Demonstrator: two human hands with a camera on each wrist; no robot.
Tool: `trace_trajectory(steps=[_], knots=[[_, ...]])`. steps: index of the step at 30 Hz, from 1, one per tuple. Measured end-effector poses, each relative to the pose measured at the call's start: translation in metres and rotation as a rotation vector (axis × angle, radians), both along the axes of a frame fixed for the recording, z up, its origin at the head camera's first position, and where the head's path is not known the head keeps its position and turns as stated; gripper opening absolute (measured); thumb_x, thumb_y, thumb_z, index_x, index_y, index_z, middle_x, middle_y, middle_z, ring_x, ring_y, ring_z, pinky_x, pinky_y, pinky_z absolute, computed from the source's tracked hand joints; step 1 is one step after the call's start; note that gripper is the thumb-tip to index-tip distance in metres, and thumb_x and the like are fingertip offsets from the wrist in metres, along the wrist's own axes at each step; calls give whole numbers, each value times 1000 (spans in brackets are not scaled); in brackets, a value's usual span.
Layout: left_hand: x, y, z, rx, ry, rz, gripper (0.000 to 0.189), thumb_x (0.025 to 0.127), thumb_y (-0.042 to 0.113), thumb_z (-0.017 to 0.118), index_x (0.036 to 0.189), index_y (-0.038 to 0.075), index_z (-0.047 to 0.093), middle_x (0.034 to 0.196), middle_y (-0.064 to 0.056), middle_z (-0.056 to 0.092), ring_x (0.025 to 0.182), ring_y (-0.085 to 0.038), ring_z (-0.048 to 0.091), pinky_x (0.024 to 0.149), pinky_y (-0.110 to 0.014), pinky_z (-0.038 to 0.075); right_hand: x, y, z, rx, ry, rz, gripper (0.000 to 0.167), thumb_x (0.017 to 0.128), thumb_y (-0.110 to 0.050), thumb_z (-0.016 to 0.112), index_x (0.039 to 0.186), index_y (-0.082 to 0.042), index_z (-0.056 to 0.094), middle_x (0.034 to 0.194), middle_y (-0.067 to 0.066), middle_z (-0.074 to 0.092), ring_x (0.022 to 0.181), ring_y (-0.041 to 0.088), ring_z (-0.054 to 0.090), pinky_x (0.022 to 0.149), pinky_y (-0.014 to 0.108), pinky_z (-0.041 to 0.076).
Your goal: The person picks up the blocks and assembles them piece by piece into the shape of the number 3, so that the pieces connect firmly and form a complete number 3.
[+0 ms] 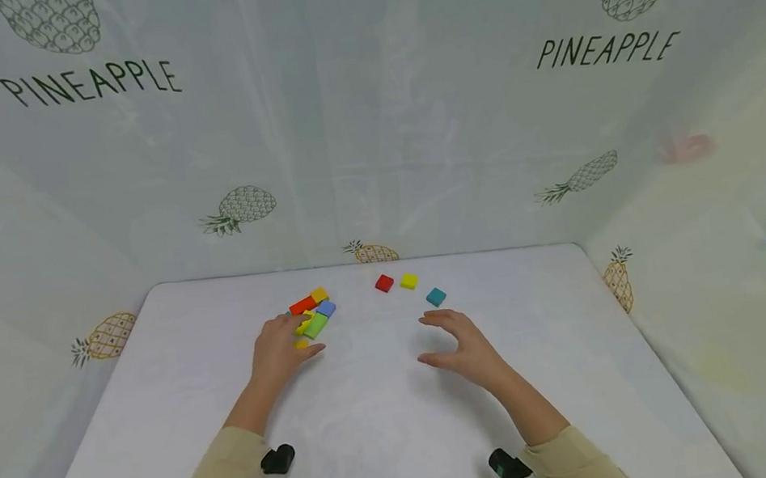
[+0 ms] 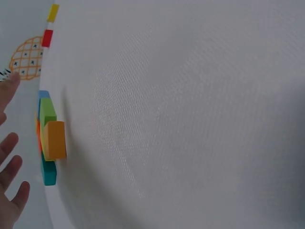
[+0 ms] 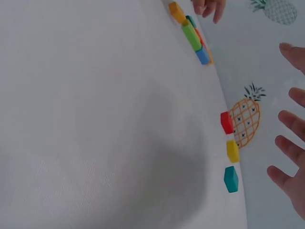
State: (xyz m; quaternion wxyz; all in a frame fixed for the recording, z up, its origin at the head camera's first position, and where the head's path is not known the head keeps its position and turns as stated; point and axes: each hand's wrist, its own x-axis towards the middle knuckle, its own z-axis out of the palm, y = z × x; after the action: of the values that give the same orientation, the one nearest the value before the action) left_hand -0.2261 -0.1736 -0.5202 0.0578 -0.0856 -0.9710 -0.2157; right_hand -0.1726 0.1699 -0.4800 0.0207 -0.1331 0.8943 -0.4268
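My left hand [image 1: 278, 350] hovers over a cluster of colored blocks, fingers spread, gripping nothing that I can see. In that cluster lie a red block [image 1: 303, 306], an orange block [image 1: 319, 294], a blue block [image 1: 326, 308] and a green block [image 1: 317, 326]. An orange block [image 2: 56, 139] and a teal block [image 2: 49, 172] show at its near side in the left wrist view. My right hand [image 1: 468, 348] is held above the table with thumb and fingers apart and nothing between them. Just beyond its fingertips sits a teal block [image 1: 436, 297].
A red block [image 1: 384, 283] and a yellow block [image 1: 408, 281] lie near the table's back edge, left of the single teal block. The white table [image 1: 381, 435] meets a pineapple-printed curtain [image 1: 365, 111] behind. Black wrist cameras [image 1: 278, 459] sit at both sleeves.
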Motion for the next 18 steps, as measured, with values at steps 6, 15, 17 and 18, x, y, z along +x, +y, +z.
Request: trace_trajectory(steps=[6, 15, 17, 18], knots=[[-14, 1, -7, -39, -47, 1, 59, 78, 38, 82, 125, 7, 64, 119, -19, 60, 108, -37, 50, 90, -52, 45, 2, -12, -5, -23, -55, 6, 49, 81, -28, 81, 127, -25, 64, 132, -7, 55, 129, 22, 44, 103, 52, 37], [-28, 2, -12, -100, -98, -7, 54, 78, 38, 81, 121, 8, 67, 110, -13, 63, 101, -33, 52, 83, -48, 46, 2, -22, -15, -54, -100, 75, 46, 83, -28, 79, 126, -23, 64, 127, -6, 57, 125, 24, 47, 103, 53, 38], [-31, 2, -14, -113, -105, -12, 53, 79, 39, 81, 120, 8, 67, 106, -11, 63, 99, -32, 51, 81, -46, 46, 2, -25, -16, -67, -112, 89, 47, 84, -27, 78, 127, -19, 63, 126, -5, 58, 125, 25, 47, 103, 55, 37], [-32, 2, -15, -123, -108, -11, 53, 79, 39, 80, 120, 9, 67, 106, -11, 63, 99, -32, 51, 81, -46, 47, 2, -25, -16, -71, -114, 98, 47, 84, -27, 78, 128, -17, 63, 126, -5, 58, 125, 26, 47, 103, 55, 37]])
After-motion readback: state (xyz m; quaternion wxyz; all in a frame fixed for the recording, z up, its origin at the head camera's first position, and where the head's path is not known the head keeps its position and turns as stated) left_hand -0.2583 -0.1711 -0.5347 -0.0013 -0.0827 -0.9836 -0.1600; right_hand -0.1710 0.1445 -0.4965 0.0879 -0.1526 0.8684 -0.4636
